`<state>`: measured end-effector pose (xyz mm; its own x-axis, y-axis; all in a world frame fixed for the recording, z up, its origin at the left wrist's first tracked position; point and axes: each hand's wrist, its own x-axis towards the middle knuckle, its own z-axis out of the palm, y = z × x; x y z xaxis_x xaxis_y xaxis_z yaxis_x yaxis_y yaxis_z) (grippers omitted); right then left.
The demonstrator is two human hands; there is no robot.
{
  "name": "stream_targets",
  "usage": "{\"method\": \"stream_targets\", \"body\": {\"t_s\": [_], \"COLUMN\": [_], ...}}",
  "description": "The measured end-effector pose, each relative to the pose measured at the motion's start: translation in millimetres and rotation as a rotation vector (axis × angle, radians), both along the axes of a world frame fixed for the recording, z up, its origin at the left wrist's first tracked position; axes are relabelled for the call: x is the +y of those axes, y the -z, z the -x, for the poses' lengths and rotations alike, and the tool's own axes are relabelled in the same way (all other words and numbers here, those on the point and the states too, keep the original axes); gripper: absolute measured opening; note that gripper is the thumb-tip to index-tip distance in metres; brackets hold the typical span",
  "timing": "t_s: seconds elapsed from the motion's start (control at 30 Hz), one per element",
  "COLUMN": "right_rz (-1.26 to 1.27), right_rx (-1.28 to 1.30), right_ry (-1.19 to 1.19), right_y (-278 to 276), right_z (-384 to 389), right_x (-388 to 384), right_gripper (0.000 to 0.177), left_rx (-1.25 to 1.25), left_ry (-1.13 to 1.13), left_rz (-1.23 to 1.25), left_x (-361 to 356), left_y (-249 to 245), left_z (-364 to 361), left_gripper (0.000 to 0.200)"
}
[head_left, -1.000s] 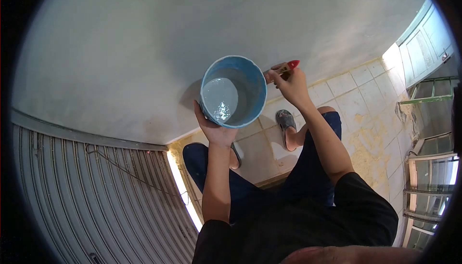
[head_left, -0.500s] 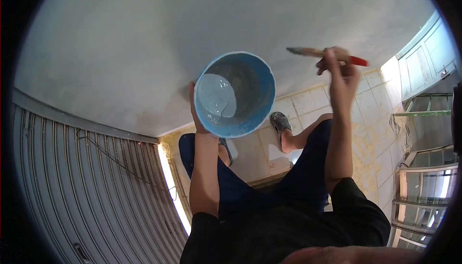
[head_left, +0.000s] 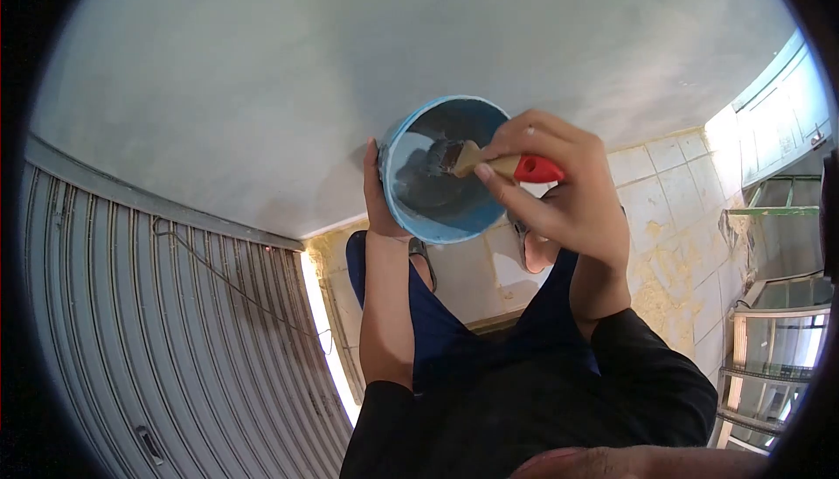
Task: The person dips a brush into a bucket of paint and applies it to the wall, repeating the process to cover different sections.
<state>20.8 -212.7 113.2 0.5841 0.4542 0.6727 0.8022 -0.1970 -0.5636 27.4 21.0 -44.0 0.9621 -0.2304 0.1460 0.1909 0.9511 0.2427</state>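
Note:
My left hand [head_left: 378, 195] grips the blue bucket [head_left: 468, 227] by its left side and holds it up, mouth towards me, in front of the wall. Greyish-white liquid paint [head_left: 426, 192] lies in the bottom of it. In my right hand [head_left: 568, 186] is a paintbrush [head_left: 500, 164] with a wooden handle and a red end, pinched between thumb and fingers. Its dark bristles are inside the bucket, at the paint. The far fingertips of my left hand are partly hidden behind the bucket.
A pale grey wall [head_left: 262, 68] rises ahead. To the left is a ribbed metal shutter [head_left: 157, 330]. Tiled floor [head_left: 651, 217] lies below, with my sandalled feet on it. At the right are a light-blue door [head_left: 782, 125], a green metal frame [head_left: 778, 211] and a glass-paned rack [head_left: 773, 348].
My right hand has come left and down with the paintbrush, from beside the wall to the bucket, bristles now inside. The bucket has shifted slightly right in view.

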Motion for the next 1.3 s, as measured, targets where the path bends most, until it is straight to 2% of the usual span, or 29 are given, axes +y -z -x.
{"method": "stream_targets", "body": {"t_s": [0.13, 0.2, 0.33, 0.43, 0.5, 0.53, 0.6, 0.63, 0.73, 0.8, 0.87, 0.93, 1.07, 1.13, 1.3], "right_rz": [0.016, 0.011, 0.001, 0.046, 0.086, 0.085, 0.263, 0.264, 0.27, 0.243, 0.242, 0.173, 0.177, 0.296, 0.362], "right_rx": [0.093, -0.047, -0.137, -0.095, -0.044, -0.043, 0.107, 0.107, 0.049, -0.068, -0.13, -0.19, -0.254, -0.239, -0.148], "right_ry": [0.062, 0.14, 0.201, 0.082, -0.078, -0.079, -0.151, -0.152, -0.164, -0.061, 0.011, 0.201, 0.227, 0.256, 0.177], "right_y": [10, 15, 26, 28, 29, 30, 31, 30, 22, 10, 12, 13, 28, 29, 23], "right_z": [7, 5, 2, 4, 7, 8, 10, 10, 11, 11, 9, 9, 1, 3, 6], "right_x": [12, 19, 32, 35, 36, 34, 28, 26, 16, 8, 7, 11, 21, 19, 5], "right_gripper": [0.014, 0.015, 0.018, 0.019, 0.021, 0.021, 0.021, 0.021, 0.019, 0.011, 0.013, 0.013, 0.013, 0.014, 0.012], "left_rx": [0.072, 0.134, 0.159, 0.019, -0.179, -0.178, 0.012, 0.044, 0.065, 0.072, 0.08, 0.03, 0.05, 0.0, 0.07], "left_ry": [-0.015, -0.09, -0.079, 0.005, 0.179, 0.179, 0.031, -0.02, -0.018, -0.023, -0.028, -0.016, -0.041, 0.014, -0.045], "left_rz": [-0.052, -0.201, -0.241, -0.13, 0.089, 0.089, -0.132, -0.205, -0.197, -0.205, -0.21, -0.211, -0.244, -0.108, -0.112], "left_x": [0, 0, -12, -8, -6, -4, 1, 3, 0, 1, 0, -4, -3, 0, -1], "left_y": [9, 6, -8, 0, 0, 3, 9, 8, 0, -1, -1, -8, -7, -4, -11], "left_z": [1, -1, 5, 2, 0, 0, 1, 3, 8, 10, 12, 12, 12, 11, 17], "left_gripper": [0.067, 0.066, 0.065, 0.065, 0.065, 0.065, 0.066, 0.067, 0.067, 0.067, 0.068, 0.068, 0.068, 0.068, 0.068]}}
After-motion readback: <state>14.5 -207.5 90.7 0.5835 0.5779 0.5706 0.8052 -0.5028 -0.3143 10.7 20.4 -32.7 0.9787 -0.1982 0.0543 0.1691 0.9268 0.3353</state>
